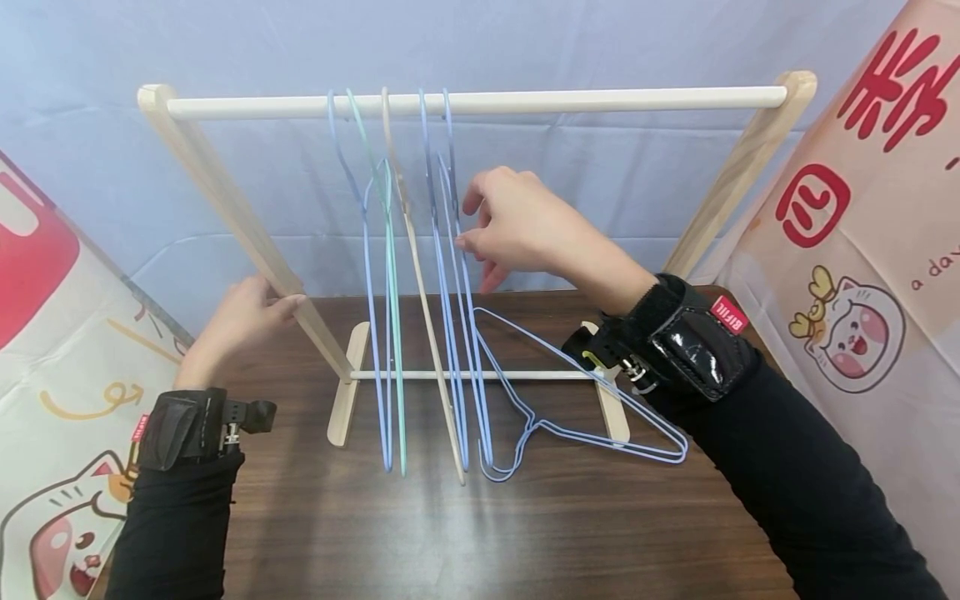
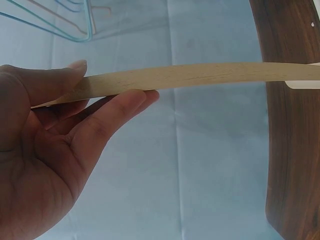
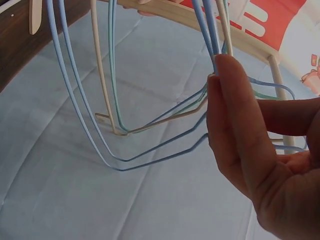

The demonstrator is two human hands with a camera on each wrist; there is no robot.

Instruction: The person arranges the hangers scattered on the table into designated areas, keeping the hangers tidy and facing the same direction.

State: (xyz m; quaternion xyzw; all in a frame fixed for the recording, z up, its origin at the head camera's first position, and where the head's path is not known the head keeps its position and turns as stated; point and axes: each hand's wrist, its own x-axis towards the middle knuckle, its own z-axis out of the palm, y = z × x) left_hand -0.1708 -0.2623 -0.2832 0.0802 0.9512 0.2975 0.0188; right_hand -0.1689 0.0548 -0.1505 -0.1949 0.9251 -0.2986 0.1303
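My left hand [image 1: 243, 321] holds the left wooden post [image 1: 225, 200] of a small clothes rack, thumb on one side and fingers on the other. My right hand [image 1: 525, 221] is raised just right of the rightmost hanging blue hanger [image 1: 452, 167], its fingers loosely bent. Whether a fingertip touches that hanger's wire I cannot tell. Several hangers hang from the white rail [image 1: 600, 101]: blue ones, a green hanger [image 1: 391, 250] and a beige hanger [image 1: 418, 283]. In the right wrist view, my right fingers [image 3: 240, 105] cover part of the hanging wires.
On the brown table [image 1: 562, 525], blue wire hangers [image 1: 532, 423] lie at the rack's right foot [image 1: 613, 417], their number unclear. A pale blue cloth [image 1: 570, 42] covers the wall behind. Printed cloths [image 1: 862, 192] stand at both sides.
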